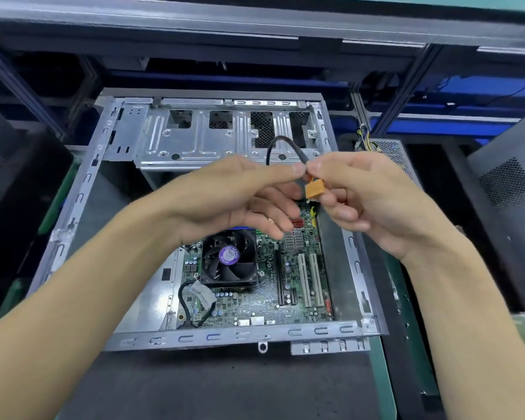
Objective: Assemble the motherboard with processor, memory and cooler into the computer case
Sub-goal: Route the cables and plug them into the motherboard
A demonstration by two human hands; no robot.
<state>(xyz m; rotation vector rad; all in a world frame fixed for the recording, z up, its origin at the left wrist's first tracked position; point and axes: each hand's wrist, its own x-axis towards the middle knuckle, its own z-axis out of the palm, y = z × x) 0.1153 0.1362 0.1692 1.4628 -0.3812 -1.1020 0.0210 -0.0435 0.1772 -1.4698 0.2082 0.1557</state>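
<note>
Orange plug (313,190) on a black cable (274,146) hangs between both hands above the open metal case (82,189). The left hand (231,201) pinches the cable just above the plug, and the right hand (367,198) pinches it from the other side. Below them the motherboard (255,301) lies inside the case, its black fan cooler (229,257) mounted on it. The case rests on a dark table (225,386).

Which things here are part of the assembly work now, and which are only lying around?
Part of the job:
- computer case
- motherboard
- cooler fan
- orange connector on the black cable, held by the left hand and right hand

Lying about:
- perforated metal box with loose wires
- dark panel at right
</note>
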